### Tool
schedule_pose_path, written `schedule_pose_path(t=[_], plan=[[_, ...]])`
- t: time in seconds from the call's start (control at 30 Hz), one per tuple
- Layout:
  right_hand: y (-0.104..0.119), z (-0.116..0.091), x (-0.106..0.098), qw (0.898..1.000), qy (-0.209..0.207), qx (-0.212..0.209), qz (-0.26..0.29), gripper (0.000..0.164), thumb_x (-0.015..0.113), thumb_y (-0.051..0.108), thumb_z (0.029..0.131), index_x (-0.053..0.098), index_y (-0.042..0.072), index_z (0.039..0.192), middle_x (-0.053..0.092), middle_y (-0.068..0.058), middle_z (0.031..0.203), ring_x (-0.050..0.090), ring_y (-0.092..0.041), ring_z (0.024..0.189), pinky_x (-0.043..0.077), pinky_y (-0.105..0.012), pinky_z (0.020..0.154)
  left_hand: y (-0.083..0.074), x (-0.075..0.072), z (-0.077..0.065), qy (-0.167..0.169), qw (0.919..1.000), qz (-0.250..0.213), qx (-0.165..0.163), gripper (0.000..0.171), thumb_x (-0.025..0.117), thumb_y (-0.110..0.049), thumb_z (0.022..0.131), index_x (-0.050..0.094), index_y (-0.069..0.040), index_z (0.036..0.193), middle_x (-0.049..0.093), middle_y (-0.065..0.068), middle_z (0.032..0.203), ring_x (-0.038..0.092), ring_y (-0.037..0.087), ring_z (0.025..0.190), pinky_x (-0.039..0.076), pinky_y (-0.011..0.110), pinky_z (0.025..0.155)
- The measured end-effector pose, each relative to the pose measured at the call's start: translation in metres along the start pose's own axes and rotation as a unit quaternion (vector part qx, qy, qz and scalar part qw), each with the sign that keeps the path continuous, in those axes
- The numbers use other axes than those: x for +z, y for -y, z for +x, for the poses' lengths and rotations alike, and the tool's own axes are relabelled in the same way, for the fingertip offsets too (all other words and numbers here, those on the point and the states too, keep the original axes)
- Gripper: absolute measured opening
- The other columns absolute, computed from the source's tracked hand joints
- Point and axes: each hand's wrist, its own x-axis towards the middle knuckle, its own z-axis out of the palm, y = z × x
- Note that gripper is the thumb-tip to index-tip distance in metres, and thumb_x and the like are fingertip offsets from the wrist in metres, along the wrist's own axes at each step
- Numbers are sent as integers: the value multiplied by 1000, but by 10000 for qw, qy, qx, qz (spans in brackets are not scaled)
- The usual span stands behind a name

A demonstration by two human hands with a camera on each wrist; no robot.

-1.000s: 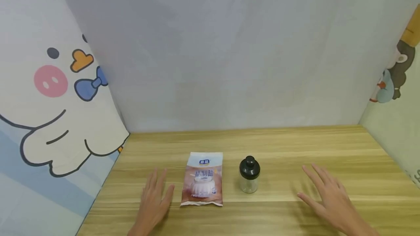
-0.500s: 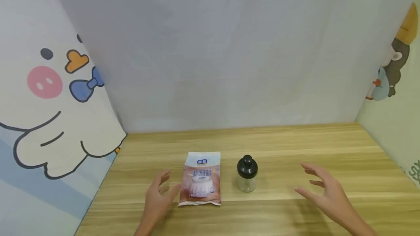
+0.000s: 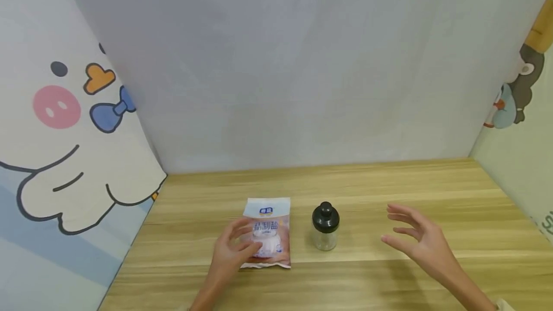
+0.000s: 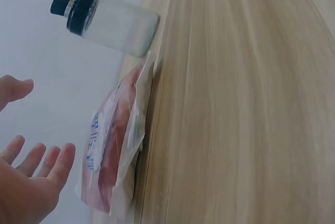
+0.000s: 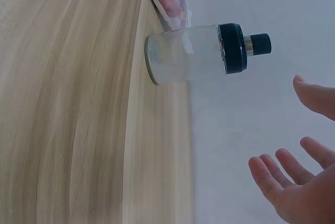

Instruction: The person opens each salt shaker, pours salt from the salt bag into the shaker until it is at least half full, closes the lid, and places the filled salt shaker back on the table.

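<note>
A packet of salt (image 3: pixel 272 239), white at the top and reddish-brown below, lies flat on the wooden table. Over its left part hovers my left hand (image 3: pixel 231 248), thumb and fingers apart, and in the left wrist view a gap shows between the hand (image 4: pixel 31 182) and the packet (image 4: pixel 115 145). To the packet's right stands a clear glass jar (image 3: pixel 325 239) with a black knobbed lid (image 3: pixel 326 218). My right hand (image 3: pixel 421 239) is raised to the right of the jar, its fingers spread and bent a little, holding nothing. The right wrist view shows it apart from the jar (image 5: pixel 188 54).
The wooden table (image 3: pixel 354 282) runs back to a pale grey wall (image 3: pixel 302 71). A cartoon-printed panel (image 3: pixel 86 172) borders the left side, and a pale green printed panel (image 3: pixel 514 157) borders the right.
My left hand has lifted and moved right, from beside the salt packet to above it. My right hand has risen and shifted slightly left, its fingers bending. Packet and jar have stayed put.
</note>
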Motion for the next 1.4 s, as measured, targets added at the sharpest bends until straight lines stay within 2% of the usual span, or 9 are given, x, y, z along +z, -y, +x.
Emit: schedule_pose_path(t=[0.07, 0.17, 0.43, 0.67, 0.83, 0.97, 1.13, 1.4], plan=[[0, 1, 1, 10000, -8, -11, 54, 59, 76, 3, 79, 50, 8, 131, 55, 2, 127, 54, -9, 111, 53, -21, 84, 2, 5, 2, 83, 9999, -88, 96, 58, 75, 11, 71, 51, 5, 123, 52, 27, 124, 51, 37, 114, 54, 40, 87], [0, 3, 3, 9999, -19, -32, 110, 59, 76, 3, 78, 51, 7, 131, 55, 1, 126, 54, -11, 111, 53, -21, 85, 7, 12, 4, 223, 9994, -243, 75, 57, 76, 10, 71, 52, 3, 122, 52, 27, 124, 50, 38, 115, 53, 40, 90], [1, 11, 8, 9992, 50, -293, 252, 59, 77, 1, 77, 51, 7, 129, 55, 2, 126, 55, -12, 110, 54, -22, 83, 14, 32, 7, 487, 9975, -501, 118, 55, 75, 10, 71, 52, 5, 120, 50, 27, 125, 48, 42, 115, 53, 40, 89], [1, 14, 12, 9986, 105, -335, 384, 59, 75, -1, 77, 51, 6, 130, 55, 3, 126, 55, -12, 110, 54, -23, 82, 19, 44, 9, 588, 9964, -602, -29, 56, 75, 11, 71, 49, 8, 121, 48, 27, 127, 48, 42, 117, 53, 37, 89], [0, 17, 17, 9984, 98, -348, 432, 58, 76, -1, 76, 53, 6, 129, 56, 2, 125, 56, -13, 109, 55, -25, 81, 22, 54, 7, 756, 9955, -554, -155, 58, 76, 8, 71, 49, 5, 122, 46, 26, 129, 46, 42, 118, 53, 38, 90], [0, 20, 22, 9981, 149, -303, 506, 57, 77, 1, 76, 54, 7, 128, 57, -1, 124, 56, -15, 109, 55, -26, 82, 22, 63, 7, 819, 9953, -498, -156, 59, 77, 5, 71, 50, 4, 123, 47, 27, 128, 46, 42, 119, 52, 42, 92], [1, 26, 27, 9979, 249, -258, 532, 57, 77, 3, 77, 54, 9, 128, 56, -5, 126, 55, -18, 111, 55, -27, 83, 21, 75, 8, 891, 9951, -373, -188, 60, 78, 2, 72, 49, 4, 124, 49, 27, 128, 47, 41, 119, 51, 40, 93], [0, 36, 40, 9969, 365, -408, 573, 58, 80, 5, 74, 55, 7, 126, 57, -9, 124, 56, -23, 109, 56, -31, 82, 29, 95, 8, 828, 9941, -640, -290, 59, 77, 6, 68, 50, 5, 120, 51, 26, 125, 48, 41, 117, 52, 42, 92]])
